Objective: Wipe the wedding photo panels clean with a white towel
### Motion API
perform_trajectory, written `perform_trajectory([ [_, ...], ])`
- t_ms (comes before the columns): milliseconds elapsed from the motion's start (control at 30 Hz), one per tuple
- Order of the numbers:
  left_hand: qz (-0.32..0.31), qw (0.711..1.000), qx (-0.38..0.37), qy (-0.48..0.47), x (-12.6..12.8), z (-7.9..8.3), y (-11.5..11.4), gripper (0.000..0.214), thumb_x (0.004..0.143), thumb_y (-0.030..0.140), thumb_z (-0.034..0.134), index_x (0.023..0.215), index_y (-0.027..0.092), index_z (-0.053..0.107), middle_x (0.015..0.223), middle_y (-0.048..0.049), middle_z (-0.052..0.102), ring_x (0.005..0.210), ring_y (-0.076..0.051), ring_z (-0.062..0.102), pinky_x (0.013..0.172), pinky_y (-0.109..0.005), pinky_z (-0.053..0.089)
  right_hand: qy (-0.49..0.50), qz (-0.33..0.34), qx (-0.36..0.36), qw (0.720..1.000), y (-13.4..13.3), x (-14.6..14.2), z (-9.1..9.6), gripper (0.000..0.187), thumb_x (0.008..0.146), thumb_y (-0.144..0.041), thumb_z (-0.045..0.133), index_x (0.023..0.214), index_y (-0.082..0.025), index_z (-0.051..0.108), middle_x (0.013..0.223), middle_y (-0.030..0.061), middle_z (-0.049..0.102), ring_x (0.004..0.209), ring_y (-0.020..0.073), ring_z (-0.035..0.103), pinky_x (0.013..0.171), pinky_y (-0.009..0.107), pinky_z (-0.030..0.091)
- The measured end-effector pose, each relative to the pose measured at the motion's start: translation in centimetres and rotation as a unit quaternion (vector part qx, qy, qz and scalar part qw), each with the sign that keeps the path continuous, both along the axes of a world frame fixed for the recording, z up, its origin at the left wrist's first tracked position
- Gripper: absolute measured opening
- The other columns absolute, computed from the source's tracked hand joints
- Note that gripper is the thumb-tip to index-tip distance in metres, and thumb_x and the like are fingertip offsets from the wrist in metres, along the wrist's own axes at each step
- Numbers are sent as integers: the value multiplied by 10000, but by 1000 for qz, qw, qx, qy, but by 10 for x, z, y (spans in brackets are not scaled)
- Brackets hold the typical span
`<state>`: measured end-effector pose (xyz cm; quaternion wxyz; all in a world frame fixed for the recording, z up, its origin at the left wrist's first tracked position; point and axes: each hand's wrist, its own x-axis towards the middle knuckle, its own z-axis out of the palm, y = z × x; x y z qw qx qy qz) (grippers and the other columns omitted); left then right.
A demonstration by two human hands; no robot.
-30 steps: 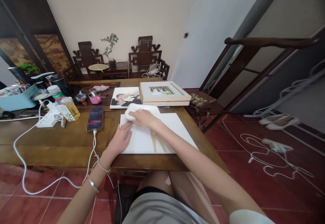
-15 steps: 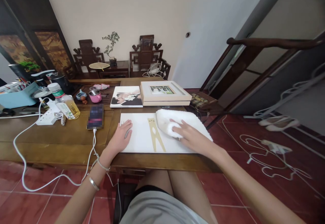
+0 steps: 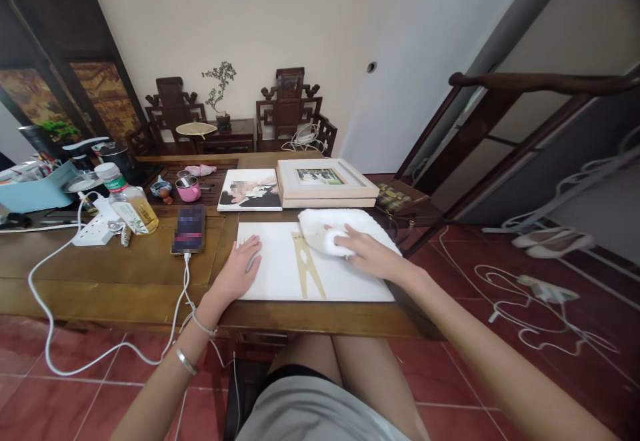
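A large white board (image 3: 280,271) with a tan wooden stand piece (image 3: 305,264) on it lies flat on the wooden table (image 3: 125,274) in front of me. My left hand (image 3: 239,273) rests flat on the board's left edge, fingers stretched out. My right hand (image 3: 367,251) presses a white cloth (image 3: 325,228) down on the board's far right part, fingers bent over the cloth.
Behind the board lie a photo print (image 3: 250,190) and stacked picture frames (image 3: 323,184). A phone (image 3: 189,230) on a white cable, a power strip (image 3: 97,228), an oil bottle (image 3: 127,201) and a pink cup (image 3: 187,189) stand left. Cables trail on the red floor (image 3: 540,294) at right.
My right hand swept the cloth from the board's far left to its right side, then back a little toward the middle. My left hand stayed put.
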<state>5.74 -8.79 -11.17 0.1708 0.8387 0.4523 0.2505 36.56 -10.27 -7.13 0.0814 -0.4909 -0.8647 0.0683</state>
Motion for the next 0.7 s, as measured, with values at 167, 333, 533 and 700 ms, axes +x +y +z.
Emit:
perform_trajectory([
  [167, 3, 1000, -2, -13, 0, -1, 1, 338, 910, 242, 386, 1200, 188, 550, 1381, -110, 473, 1333, -223, 359, 1114, -528, 175, -6, 9, 13, 1000, 22, -1, -2, 401, 658, -32, 369, 969, -175, 579, 1169, 98, 610, 1142, 281, 529, 1074, 483, 253],
  [333, 1, 1000, -6, -14, 0, -2, 1, 341, 909, 241, 390, 1205, 183, 549, 1387, -112, 464, 1333, -233, 358, 1113, -534, 173, 1, -25, -39, 999, -15, 8, 1, 485, 653, -80, 379, 1086, -187, 568, 1343, 83, 501, 1321, 292, 341, 1046, 466, 321],
  [533, 1, 1000, -1, -13, 0, -2, 0, 344, 909, 233, 385, 1206, 162, 545, 1384, -121, 467, 1336, -231, 353, 1114, -531, 174, 10, -23, -125, 992, -91, 10, 14, 550, 612, -79, 381, 1086, -269, 584, 1482, -36, 303, 1385, 263, 177, 1065, 453, 319],
  [700, 0, 1000, -1, -8, 0, -2, 0, 347, 912, 240, 377, 1214, 178, 537, 1388, -114, 463, 1339, -227, 349, 1114, -533, 173, 34, -34, -175, 983, -113, 14, 21, 581, 603, -103, 418, 1101, -335, 606, 1398, -38, 445, 1351, 275, 270, 1054, 442, 356],
])
